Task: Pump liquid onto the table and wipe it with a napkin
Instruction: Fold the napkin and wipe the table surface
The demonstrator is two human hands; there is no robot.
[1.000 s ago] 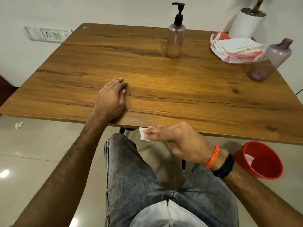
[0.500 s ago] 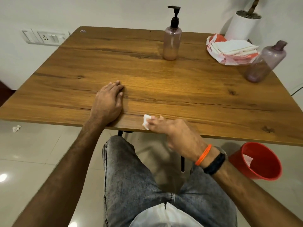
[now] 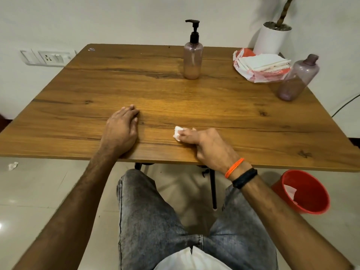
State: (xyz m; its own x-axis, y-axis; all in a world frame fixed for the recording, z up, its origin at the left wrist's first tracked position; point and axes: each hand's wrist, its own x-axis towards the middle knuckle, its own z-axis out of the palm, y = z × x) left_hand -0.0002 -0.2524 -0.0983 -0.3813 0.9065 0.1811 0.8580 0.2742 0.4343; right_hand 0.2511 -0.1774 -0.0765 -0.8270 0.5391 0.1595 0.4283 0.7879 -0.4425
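A wooden table point(image 3: 175, 98) fills the view. A translucent pump bottle point(image 3: 193, 55) with a black pump head stands upright at the back centre. My right hand point(image 3: 206, 147) pinches a small crumpled white napkin point(image 3: 177, 133) in its fingertips and holds it against the tabletop near the front edge. My left hand point(image 3: 121, 130) rests flat, palm down, on the table to the left of the napkin. No liquid is plain to see on the wood.
A pile of white napkins in a red-and-white wrapper point(image 3: 261, 66) lies at the back right beside a second purple bottle point(image 3: 298, 78). A white plant pot point(image 3: 272, 38) stands behind. A red bin point(image 3: 303, 191) sits on the floor at right. My knees are under the table.
My right hand has brought the napkin up from below the table's front edge onto the tabletop. My left hand stays put on the table.
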